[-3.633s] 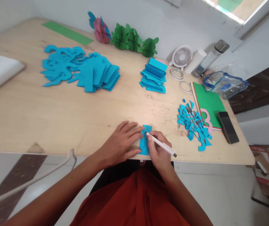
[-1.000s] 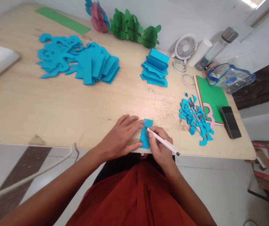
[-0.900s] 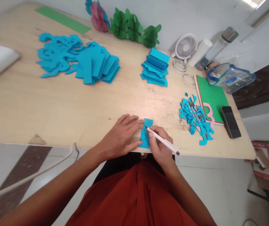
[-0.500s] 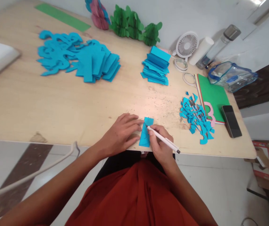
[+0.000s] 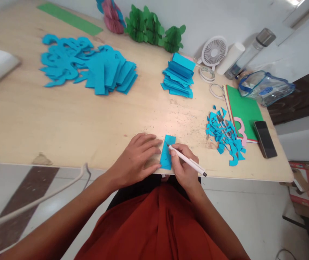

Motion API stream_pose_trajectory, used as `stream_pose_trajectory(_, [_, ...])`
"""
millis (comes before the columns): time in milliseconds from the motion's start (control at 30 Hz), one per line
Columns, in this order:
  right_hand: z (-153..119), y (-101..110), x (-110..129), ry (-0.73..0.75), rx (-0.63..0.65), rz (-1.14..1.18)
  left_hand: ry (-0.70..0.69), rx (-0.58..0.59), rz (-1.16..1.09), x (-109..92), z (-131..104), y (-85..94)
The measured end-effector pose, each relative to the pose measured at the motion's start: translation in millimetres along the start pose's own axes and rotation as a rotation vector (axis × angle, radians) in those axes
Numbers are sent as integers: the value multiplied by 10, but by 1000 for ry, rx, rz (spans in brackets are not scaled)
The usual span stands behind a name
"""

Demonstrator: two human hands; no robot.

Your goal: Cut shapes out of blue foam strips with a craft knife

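A small blue paper piece (image 5: 165, 159) with dark curved lines drawn on it lies at the table's front edge. My right hand (image 5: 185, 166) is closed round a white pen (image 5: 188, 161), its tip on the upper part of that paper. Just left of the paper, my left hand (image 5: 139, 156) lies with its fingers apart, the fingertips close to the paper's left edge. It holds nothing. Blue scraps (image 5: 223, 133) are heaped to the right of my right hand.
Stacked blue papers (image 5: 111, 72) and a folded blue pile (image 5: 178, 77) lie farther back. Along the wall stand green paper shapes (image 5: 146, 27), a small fan (image 5: 214, 51) and a bottle (image 5: 249, 56). A phone (image 5: 265, 139) lies at the right.
My left hand has shifted slightly left and down, its fingers drawn back a little from the paper. My right hand and the pen have barely moved.
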State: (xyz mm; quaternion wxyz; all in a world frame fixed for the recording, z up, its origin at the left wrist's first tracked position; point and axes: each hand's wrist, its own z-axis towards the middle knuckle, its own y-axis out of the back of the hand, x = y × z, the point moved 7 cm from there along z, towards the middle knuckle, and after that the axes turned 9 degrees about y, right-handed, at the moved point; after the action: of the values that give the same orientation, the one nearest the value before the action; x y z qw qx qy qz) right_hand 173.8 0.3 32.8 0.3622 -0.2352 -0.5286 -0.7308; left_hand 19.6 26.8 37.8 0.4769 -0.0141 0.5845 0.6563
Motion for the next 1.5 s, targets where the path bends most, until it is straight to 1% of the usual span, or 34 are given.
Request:
stream_pose_trajectory(133, [9, 2, 7, -5, 3, 0, 28, -40, 58, -62, -72, -10])
stream_pose_trajectory(233, [18, 6, 14, -7, 0, 0, 35, -57, 85, -103, -80, -23])
stream_pose_trajectory(633, [26, 8, 27, 2, -3, -20, 40, -28, 61, -118, -76, -20])
stream_pose_trajectory(867, [25, 6, 38, 14, 3, -22, 48, -45, 54, -129, -69, -12])
stream_pose_trajectory(1500, [15, 11, 38, 23, 2, -35, 64, 6, 46, -111, -67, -36])
